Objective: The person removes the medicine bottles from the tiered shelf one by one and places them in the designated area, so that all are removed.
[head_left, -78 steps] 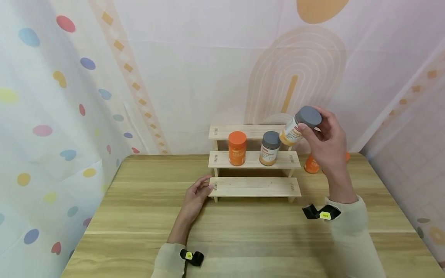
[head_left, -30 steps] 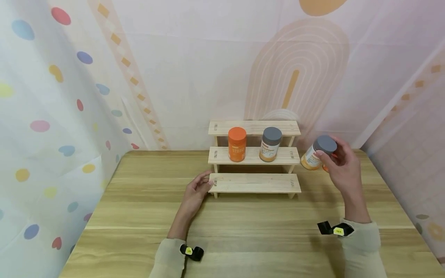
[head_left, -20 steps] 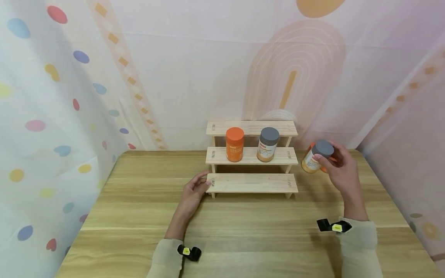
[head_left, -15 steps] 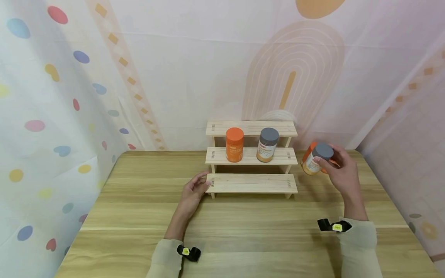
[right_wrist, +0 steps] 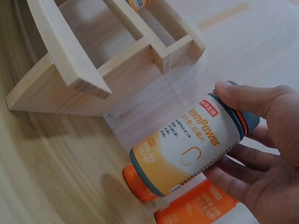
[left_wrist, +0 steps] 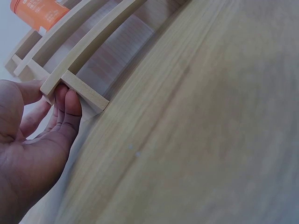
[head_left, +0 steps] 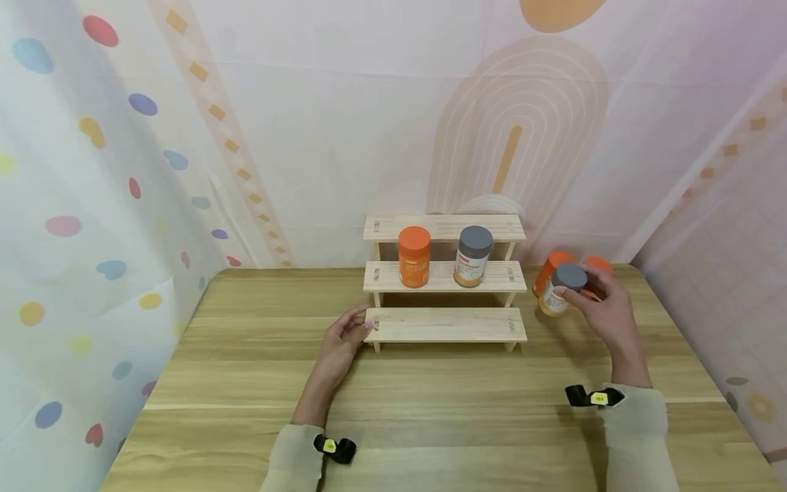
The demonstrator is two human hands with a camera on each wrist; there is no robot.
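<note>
My right hand grips a supplement jar with a grey lid and a white-and-yellow label, thumb and fingers around its lid end. In the right wrist view that jar is tilted, in front of two orange jars. At the left end of a three-tier wooden rack, my left hand pinches the lowest shelf. The left wrist view has its thumb over the plank end and its fingers curled underneath by the leg. An orange jar and a second grey-lidded jar stand on the middle shelf.
On the table right of the rack stand two orange jars, one behind the held jar and another partly hidden by my right hand. A patterned curtain hangs behind the wood-grain table.
My right hand has carried the grey-lidded jar from beside the middle shelf, right and down to the orange jars, then slightly nearer the front. The left hand keeps its place on the rack.
</note>
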